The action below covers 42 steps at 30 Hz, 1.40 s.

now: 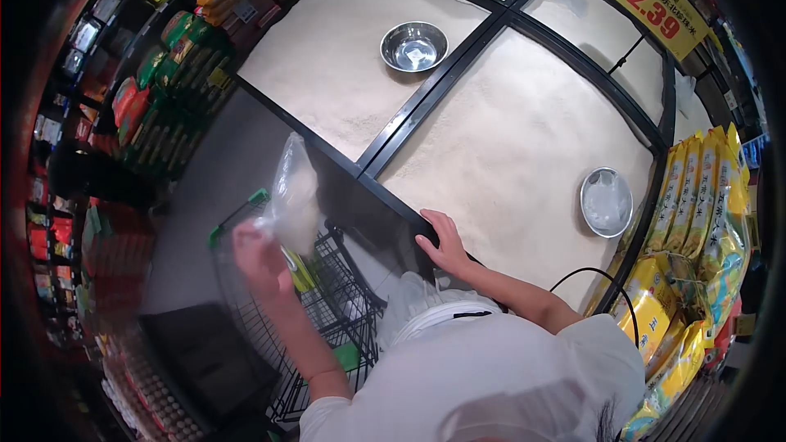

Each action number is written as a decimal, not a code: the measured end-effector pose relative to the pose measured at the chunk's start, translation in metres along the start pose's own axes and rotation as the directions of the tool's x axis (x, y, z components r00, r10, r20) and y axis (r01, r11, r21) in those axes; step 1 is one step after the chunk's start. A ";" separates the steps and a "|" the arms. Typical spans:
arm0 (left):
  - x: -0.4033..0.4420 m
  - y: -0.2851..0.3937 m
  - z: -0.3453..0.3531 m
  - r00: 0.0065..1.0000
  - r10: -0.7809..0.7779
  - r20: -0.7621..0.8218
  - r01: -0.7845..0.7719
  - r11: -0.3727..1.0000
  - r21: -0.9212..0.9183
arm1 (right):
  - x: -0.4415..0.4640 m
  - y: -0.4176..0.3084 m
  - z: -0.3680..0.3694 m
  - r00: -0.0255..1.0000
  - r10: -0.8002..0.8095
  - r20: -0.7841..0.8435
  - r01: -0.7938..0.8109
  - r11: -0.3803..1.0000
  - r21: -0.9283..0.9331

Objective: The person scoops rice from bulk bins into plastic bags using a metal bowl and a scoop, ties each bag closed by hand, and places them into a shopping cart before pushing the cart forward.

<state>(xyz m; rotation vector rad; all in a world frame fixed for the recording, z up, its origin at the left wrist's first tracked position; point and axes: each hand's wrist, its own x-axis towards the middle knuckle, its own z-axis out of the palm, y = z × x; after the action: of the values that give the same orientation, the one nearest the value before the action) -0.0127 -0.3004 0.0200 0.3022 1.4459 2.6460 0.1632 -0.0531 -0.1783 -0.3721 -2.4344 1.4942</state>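
Observation:
My left hand (pixel 260 260) is closed on a transparent plastic bag (pixel 296 200) with pale grain bunched inside. The bag hangs over a wire shopping cart (pixel 315 303), and motion blurs the hand a little. On the black front edge of a bin of white rice (pixel 524 139) lies my right hand (pixel 444 241), fingers stretched out and holding nothing. A steel bowl (pixel 607 200) with crumpled clear plastic in it sits on the rice to the right of that hand. Another steel bowl (pixel 414 47) rests on the rice of the bin at upper left.
Black dividers (pixel 434 94) separate the rice bins. At right stand yellow rice bags (pixel 696 205), below a yellow price sign (pixel 659 4) reading 2.39. Packaged goods (pixel 176 57) fill the left shelves. Trays of eggs (pixel 151 393) are at lower left.

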 end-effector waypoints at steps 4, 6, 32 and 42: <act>0.024 -0.038 0.079 0.967 -0.188 0.170 0.206 0.974 -0.096 | 0.053 -0.032 0.002 0.857 0.404 0.321 -0.417 0.175 0.892; 0.036 -0.059 0.092 0.914 -0.271 0.301 0.323 0.936 -0.137 | 0.083 -0.051 -0.023 0.825 0.317 0.467 -0.406 -0.241 0.881; 0.289 -0.160 0.037 0.813 -0.474 0.339 0.237 0.800 0.551 | 0.280 -0.032 0.040 0.893 0.413 0.180 -0.022 -0.359 0.933; 0.341 -0.211 0.024 0.872 -0.302 0.386 -0.043 0.737 0.675 | 0.309 -0.025 0.054 0.873 0.470 0.132 -0.031 -0.217 0.976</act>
<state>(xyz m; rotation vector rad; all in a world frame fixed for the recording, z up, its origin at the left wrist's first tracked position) -0.3391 -0.1013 -0.1041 0.8047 2.0549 1.6467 -0.1463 -0.0012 -0.1523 -0.6387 -0.2168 2.6713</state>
